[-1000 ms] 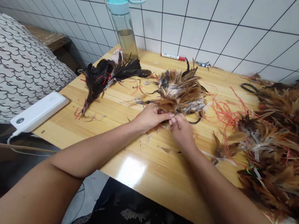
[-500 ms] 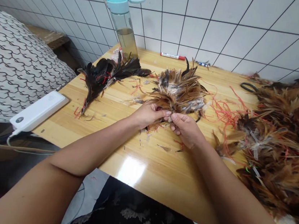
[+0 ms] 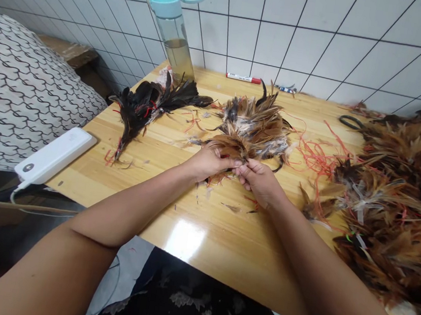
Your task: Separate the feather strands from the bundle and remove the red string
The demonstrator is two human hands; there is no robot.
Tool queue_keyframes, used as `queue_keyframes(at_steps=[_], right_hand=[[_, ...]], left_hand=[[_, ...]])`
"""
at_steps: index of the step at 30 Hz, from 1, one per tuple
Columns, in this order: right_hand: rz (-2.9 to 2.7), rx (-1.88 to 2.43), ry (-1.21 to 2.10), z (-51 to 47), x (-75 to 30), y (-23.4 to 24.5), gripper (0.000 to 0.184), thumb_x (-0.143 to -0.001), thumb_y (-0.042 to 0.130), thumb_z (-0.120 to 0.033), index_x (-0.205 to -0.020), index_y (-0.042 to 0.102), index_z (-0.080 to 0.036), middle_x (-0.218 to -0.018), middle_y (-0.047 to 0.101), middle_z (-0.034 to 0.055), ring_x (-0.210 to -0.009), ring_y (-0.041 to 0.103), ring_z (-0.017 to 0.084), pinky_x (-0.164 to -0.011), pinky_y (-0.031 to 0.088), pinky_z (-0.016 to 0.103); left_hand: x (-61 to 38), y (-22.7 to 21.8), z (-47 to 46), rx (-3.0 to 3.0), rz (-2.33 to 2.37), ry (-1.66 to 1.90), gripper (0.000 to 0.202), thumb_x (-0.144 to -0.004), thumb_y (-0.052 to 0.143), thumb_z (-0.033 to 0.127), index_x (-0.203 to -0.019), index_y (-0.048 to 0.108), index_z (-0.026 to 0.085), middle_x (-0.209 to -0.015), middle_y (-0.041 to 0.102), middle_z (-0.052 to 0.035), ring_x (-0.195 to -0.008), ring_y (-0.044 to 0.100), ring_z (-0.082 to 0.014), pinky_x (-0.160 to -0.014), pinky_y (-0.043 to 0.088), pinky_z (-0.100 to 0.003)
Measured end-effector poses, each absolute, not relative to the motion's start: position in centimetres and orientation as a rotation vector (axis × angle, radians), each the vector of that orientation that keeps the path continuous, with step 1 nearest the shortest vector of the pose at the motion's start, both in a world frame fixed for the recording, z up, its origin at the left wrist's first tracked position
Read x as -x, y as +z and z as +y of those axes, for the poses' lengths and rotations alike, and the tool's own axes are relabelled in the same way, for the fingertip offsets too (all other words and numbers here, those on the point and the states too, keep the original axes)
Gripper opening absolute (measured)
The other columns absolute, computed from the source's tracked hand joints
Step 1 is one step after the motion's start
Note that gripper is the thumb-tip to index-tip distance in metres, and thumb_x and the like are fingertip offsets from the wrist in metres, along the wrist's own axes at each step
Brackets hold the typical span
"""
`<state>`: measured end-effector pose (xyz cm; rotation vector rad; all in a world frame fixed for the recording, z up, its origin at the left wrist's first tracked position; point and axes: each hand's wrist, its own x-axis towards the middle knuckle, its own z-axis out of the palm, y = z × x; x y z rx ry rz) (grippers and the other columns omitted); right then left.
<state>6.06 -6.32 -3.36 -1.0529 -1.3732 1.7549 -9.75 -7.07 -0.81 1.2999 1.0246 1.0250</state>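
Between my two hands is a bunch of brown feathers, its tips fanning away from me. My left hand is closed around its near end, thumb on top. Touching the left fingertips, my right hand pinches the same near end; the fingers partly hide what lies between them. Just behind lies a loose heap of brown feathers with pale fluffy bases. Dark feathers tied with red string rest to the left on the table.
A water bottle stands at the back left, near a red-capped marker. Tangled red string and a large feather pile cover the right side. A white power bank sits at the table's left edge.
The brown bunch has tilted a little leftward in my hands. My right fingers have closed in nearer to the left ones at its base.
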Motion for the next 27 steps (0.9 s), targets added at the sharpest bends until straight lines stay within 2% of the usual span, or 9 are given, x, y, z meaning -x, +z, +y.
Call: queue_keyframes(at_steps=[4, 8, 13, 16, 21, 24, 27], right_hand=[[-1.326, 1.038, 1.707, -6.5, -5.8, -3.2, 0.038, -0.066, 0.070, -0.053, -0.061, 0.053, -0.020, -0.053, 0.045, -0.0046, -0.048, 0.036, 0.008, -0.044, 0.024, 0.023], [-1.165, 0.997, 1.714, -6.4, -5.9, -2.9, 0.037, -0.067, 0.072, -0.048, -0.061, 0.048, -0.021, -0.062, 0.047, -0.0029, -0.055, 0.037, 0.009, -0.047, 0.027, 0.023], [-0.986, 0.936, 1.731, -5.7, -6.2, -2.8, 0.034, -0.067, 0.073, -0.031, -0.060, 0.042, -0.021, -0.069, 0.045, -0.0015, -0.071, 0.046, 0.012, -0.055, 0.034, 0.024], [-0.970, 0.911, 1.747, -5.6, -6.3, -2.9, 0.033, -0.067, 0.073, -0.029, -0.060, 0.042, -0.021, -0.069, 0.044, -0.0009, -0.079, 0.049, 0.015, -0.060, 0.036, 0.025], [-1.131, 0.899, 1.676, -5.8, -6.1, -3.6, 0.031, -0.071, 0.071, -0.040, -0.060, 0.049, -0.021, -0.066, 0.045, -0.0019, -0.067, 0.042, 0.013, -0.070, 0.040, 0.028], [-1.286, 0.904, 1.585, -5.7, -6.1, -4.5, 0.034, -0.074, 0.068, -0.048, -0.059, 0.052, -0.022, -0.068, 0.046, -0.0007, -0.072, 0.045, 0.015, -0.078, 0.042, 0.031], [-1.396, 0.885, 1.499, -5.5, -6.3, -5.3, 0.036, -0.077, 0.065, -0.051, -0.060, 0.055, -0.022, -0.073, 0.047, 0.0008, -0.078, 0.047, 0.016, -0.083, 0.041, 0.032]], left_hand=[[9.8, -0.7, -7.0, -1.283, 1.000, 1.022, 0.032, -0.064, 0.079, 0.041, -0.072, 0.067, 0.013, -0.073, 0.069, -0.0059, -0.068, 0.064, -0.0166, -0.071, 0.054, -0.032], [10.6, -0.7, -6.4, -1.224, 0.898, 1.083, 0.031, -0.065, 0.079, 0.035, -0.085, 0.069, 0.014, -0.087, 0.071, -0.0068, -0.083, 0.065, -0.0168, -0.081, 0.051, -0.030], [11.7, -0.4, -5.9, -1.178, 1.038, 1.047, 0.025, -0.073, 0.071, 0.025, -0.094, 0.070, 0.013, -0.084, 0.069, -0.0045, -0.069, 0.058, -0.0085, -0.069, 0.046, -0.021], [11.7, -0.1, -6.0, -1.285, 1.082, 1.024, 0.023, -0.076, 0.067, 0.021, -0.097, 0.068, 0.012, -0.082, 0.068, -0.0043, -0.069, 0.058, -0.0086, -0.067, 0.044, -0.021], [11.2, -0.1, -6.1, -1.412, 1.103, 0.988, 0.023, -0.073, 0.063, 0.013, -0.095, 0.059, 0.013, -0.074, 0.066, -0.0020, -0.066, 0.059, -0.0099, -0.064, 0.045, -0.021], [11.0, -0.3, -6.2, -1.549, 1.156, 0.938, 0.018, -0.069, 0.058, 0.009, -0.086, 0.060, 0.015, -0.068, 0.065, 0.0000, -0.061, 0.057, -0.0106, -0.059, 0.043, -0.021], [10.9, -0.6, -6.2, -1.676, 1.228, 0.969, 0.010, -0.068, 0.055, 0.009, -0.073, 0.061, 0.016, -0.073, 0.067, -0.0014, -0.067, 0.061, -0.0132, -0.063, 0.045, -0.022]])
